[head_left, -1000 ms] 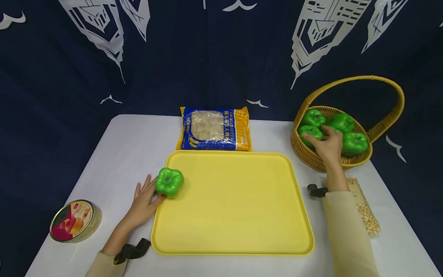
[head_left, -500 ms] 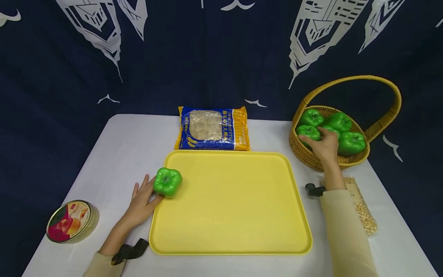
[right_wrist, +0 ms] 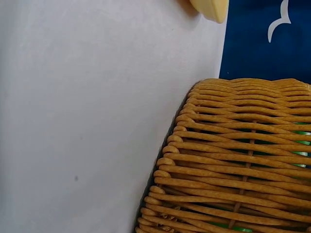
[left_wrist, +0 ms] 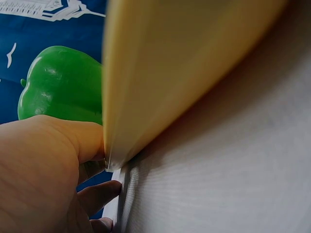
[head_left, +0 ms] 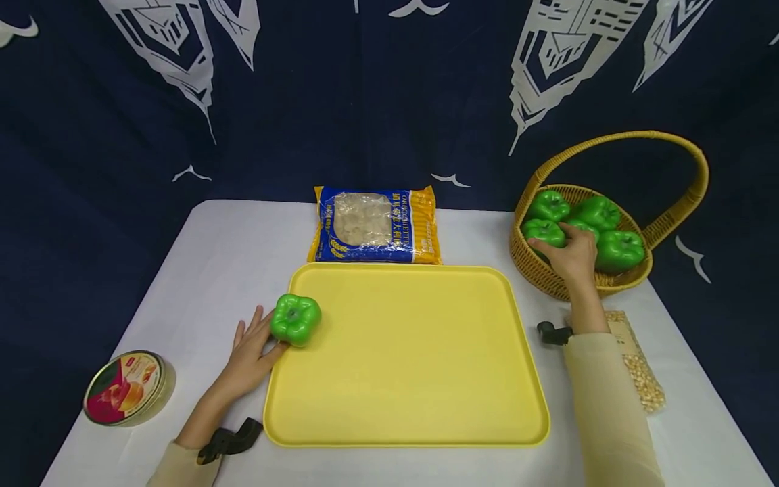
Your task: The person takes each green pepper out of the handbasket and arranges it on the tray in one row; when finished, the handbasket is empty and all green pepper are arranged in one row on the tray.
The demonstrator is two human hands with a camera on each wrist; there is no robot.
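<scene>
A green bell pepper sits at the left rim of a yellow tray. Beside it rests my left hand, fingers spread and fairly straight, thumb and index finger at the pepper's left side. The left wrist view has the thumb by the tray's edge, below the pepper. Inside a wicker basket lie several more green bell peppers. My right hand reaches over its near rim and holds the front-left pepper between thumb and bent fingers. In the right wrist view only the basket's side shows, not the hand.
A blue and orange pasta bag lies behind the tray. To the left stands a round can with a fruit label. A clear packet of pale kernels lies by the right forearm. A dark printed cloth hangs behind the white table.
</scene>
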